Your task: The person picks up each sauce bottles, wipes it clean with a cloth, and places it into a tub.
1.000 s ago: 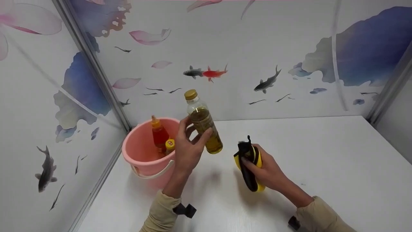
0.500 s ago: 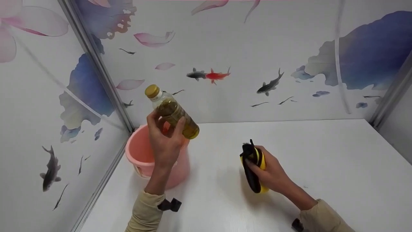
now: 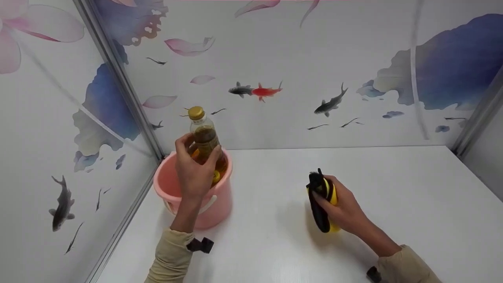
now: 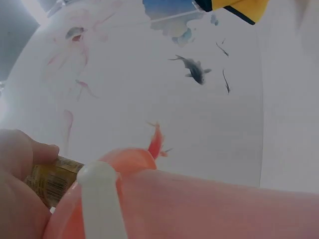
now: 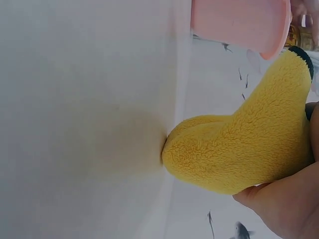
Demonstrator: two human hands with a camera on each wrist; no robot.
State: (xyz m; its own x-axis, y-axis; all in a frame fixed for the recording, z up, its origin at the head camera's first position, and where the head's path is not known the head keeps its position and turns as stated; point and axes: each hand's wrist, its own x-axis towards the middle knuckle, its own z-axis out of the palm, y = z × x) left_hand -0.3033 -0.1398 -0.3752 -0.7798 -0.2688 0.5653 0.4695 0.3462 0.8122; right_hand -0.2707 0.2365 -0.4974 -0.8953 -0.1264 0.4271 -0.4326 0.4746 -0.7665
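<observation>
My left hand (image 3: 194, 169) grips a clear bottle of yellow-brown oil (image 3: 206, 135) with a gold cap. The bottle leans slightly, its lower part down inside the mouth of a pink bucket (image 3: 220, 208). In the left wrist view its label (image 4: 57, 181) shows between the hand and the bucket rim. Inside the bucket, a yellow lid (image 3: 216, 177) is visible beside the bottle; the hand hides much of the rest. Further right, my right hand (image 3: 347, 208) holds a folded cloth (image 3: 322, 204), black on one side and fuzzy yellow on the other (image 5: 239, 144), above the white table.
The bucket stands on the table (image 3: 275, 243) at the back left, its white handle (image 3: 208, 204) hanging at the front. White panels (image 3: 275, 51) printed with fish and petals close off the back and the left side, joined by a metal post (image 3: 118, 78).
My left hand has carried the oil bottle left to the bucket, turned it more upright and lowered it into the mouth. My right hand has shifted slightly right with the cloth.
</observation>
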